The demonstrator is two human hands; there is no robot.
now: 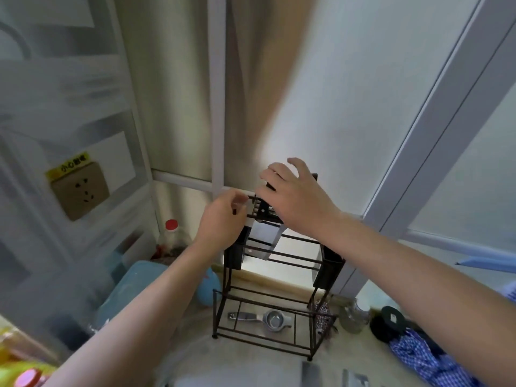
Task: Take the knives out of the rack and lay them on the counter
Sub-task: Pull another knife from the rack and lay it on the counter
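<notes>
A black wire rack (268, 297) stands on the counter against the window. A cleaver-like knife (262, 240) hangs tilted in its top slots, with the shiny blade showing below the top rails. My right hand (296, 196) is wrapped over the knife's black handle at the top of the rack, and the palm hides most of the handle. My left hand (223, 222) pinches the rack's top left rail. Two flat grey blade-like shapes (311, 372) lie on the counter at the bottom edge, cut off by the frame.
A metal strainer (268, 319) lies under the rack. To the left are a blue plastic box (134, 286), a red-capped bottle (171, 233) and a wall socket (81, 191). To the right are a glass jar (351, 317), a round black object (391, 319) and a checkered cloth (418, 356).
</notes>
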